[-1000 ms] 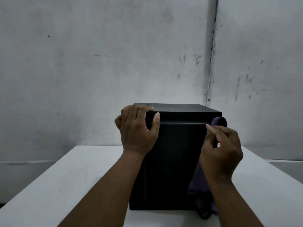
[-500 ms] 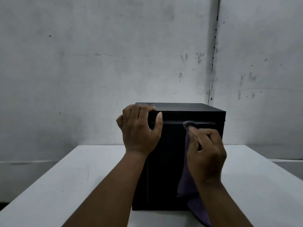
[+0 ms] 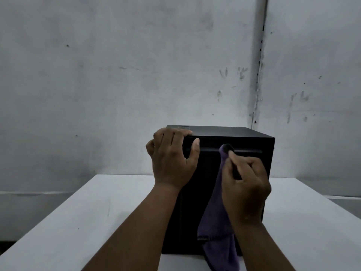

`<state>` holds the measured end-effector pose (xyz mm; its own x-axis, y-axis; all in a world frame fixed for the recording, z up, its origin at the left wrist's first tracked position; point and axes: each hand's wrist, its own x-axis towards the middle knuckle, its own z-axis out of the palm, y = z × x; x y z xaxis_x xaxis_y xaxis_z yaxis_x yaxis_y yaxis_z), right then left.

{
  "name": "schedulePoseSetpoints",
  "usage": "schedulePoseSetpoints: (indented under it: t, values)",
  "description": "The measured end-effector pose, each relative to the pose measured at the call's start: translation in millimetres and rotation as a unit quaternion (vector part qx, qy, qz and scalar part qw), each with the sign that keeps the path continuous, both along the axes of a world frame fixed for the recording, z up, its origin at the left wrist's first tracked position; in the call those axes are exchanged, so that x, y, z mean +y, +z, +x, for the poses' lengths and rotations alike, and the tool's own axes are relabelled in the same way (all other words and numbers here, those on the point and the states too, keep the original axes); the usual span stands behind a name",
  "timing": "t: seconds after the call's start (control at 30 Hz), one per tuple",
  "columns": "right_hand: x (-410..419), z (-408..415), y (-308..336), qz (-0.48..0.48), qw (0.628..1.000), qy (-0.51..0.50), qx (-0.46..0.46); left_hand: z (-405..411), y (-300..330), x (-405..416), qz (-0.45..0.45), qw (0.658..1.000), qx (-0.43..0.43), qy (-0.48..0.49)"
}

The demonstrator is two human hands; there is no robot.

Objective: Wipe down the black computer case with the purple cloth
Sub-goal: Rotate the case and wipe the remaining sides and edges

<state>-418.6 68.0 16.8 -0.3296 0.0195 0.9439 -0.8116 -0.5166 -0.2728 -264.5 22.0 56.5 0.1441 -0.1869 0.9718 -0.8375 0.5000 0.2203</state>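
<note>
Gripping the top left corner of the black computer case [image 3: 218, 192] with my left hand [image 3: 172, 159], I curl my fingers over its top edge and lay my thumb flat on the front face. The case stands upright on the white table [image 3: 78, 222], close to the grey wall [image 3: 117, 75] behind it. My right hand [image 3: 245, 182] is clenched around the purple cloth [image 3: 216, 229], pinching a bunched tip of it against the horizontal groove that runs across the upper part of the front panel, roughly midway along it. The rest of the cloth hangs loose below my fist, draped down the front of the case, and its lower end appears to reach the table at the case's foot, though the dim light makes that hard to confirm. My two hands are near each other but apart, the left higher, at the case's top edge.
</note>
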Motion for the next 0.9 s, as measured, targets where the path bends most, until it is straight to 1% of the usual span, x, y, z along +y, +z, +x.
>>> schedulePoseSetpoints:
  t: [0.07, 0.13, 0.2, 0.3, 0.47, 0.6, 0.63, 0.77, 0.9]
  values:
    - [0, 9, 4, -0.002, 1.0, 0.012, -0.022, 0, 1, 0, 0.0, 1.0, 0.002, 0.0]
    - [0, 23, 2, 0.011, 0.999, 0.037, 0.018, -1, 0, 0, -0.004, 1.0, 0.005, 0.0]
    - [2, 34, -3, 0.045, 0.994, 0.075, 0.069, 0, 0, -2, -0.008, 1.0, 0.004, -0.001]
    - [2, 32, -6, 0.068, 0.988, 0.096, 0.096, 1, -1, -2, -0.004, 1.0, 0.001, -0.003]
    - [4, 29, -3, 0.06, 0.995, 0.07, 0.026, 1, 0, 1, 0.007, 1.0, 0.001, -0.01]
    - [3, 32, -9, 0.081, 0.99, 0.088, 0.07, 2, -1, 0, 0.005, 1.0, -0.001, -0.005]
    - [3, 28, -10, 0.079, 0.991, 0.083, 0.066, 1, -1, 0, 0.004, 1.0, -0.001, -0.005]
    - [5, 18, -18, 0.057, 0.997, 0.047, -0.004, -1, 0, 2, 0.001, 1.0, 0.001, -0.004]
    - [7, 14, -25, 0.066, 0.997, 0.035, -0.011, 0, 0, 2, -0.004, 1.0, 0.001, -0.004]
